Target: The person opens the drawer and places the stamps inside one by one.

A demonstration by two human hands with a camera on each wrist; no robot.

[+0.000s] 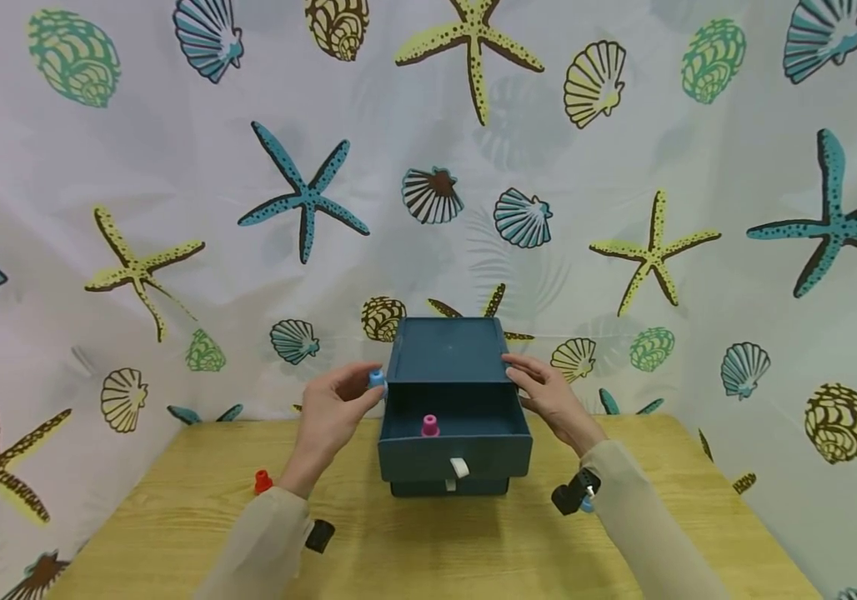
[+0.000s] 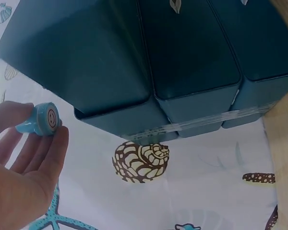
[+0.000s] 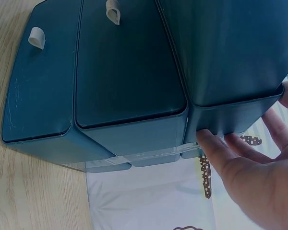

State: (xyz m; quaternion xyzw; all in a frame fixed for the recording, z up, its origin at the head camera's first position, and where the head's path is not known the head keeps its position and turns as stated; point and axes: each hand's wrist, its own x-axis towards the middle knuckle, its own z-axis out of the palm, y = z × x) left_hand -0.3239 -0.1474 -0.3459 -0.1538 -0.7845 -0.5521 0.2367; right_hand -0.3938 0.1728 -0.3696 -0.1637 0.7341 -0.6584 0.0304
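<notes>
A dark teal drawer unit [image 1: 447,346] stands on the table with its top drawer [image 1: 454,457] pulled out. Inside that drawer is a pink stamp [image 1: 430,426]. My left hand [image 1: 329,412] pinches a light blue stamp [image 2: 45,119] between thumb and fingers, beside the unit's left side. A smiley mark shows on the stamp's flat end in the left wrist view. My right hand [image 1: 548,396] rests on the unit's right side, its fingers [image 3: 216,148] fairly straight against the wall and its thumb near the upper edge.
A red stamp [image 1: 263,482] stands on the wooden table [image 1: 196,517], left of the unit. Some blue object [image 1: 587,505] is partly hidden behind the right wrist's camera. A sheet with shells and starfish [image 1: 473,267] hangs behind. Pale pull tabs [image 3: 37,38] stick out from the drawer fronts.
</notes>
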